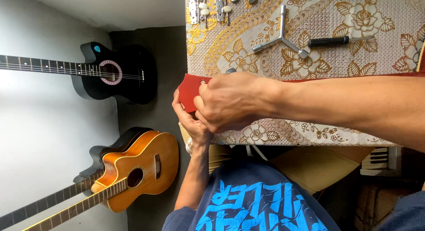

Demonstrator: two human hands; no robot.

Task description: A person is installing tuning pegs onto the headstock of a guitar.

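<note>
The red guitar headstock juts off the gold floral tablecloth's edge. The left hand cups the headstock from below; the right hand clenches over it. A Y-shaped wrench lies beyond the headstock.

The only view came from a camera worn on the person's head. It looked down, close to the hands, and the picture appeared turned sideways.

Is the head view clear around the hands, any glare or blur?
Head view: sharp at the right hand and left hand gripping the red headstock, no blur; pale surface at left is washed out; lower right corner is dark.
</note>
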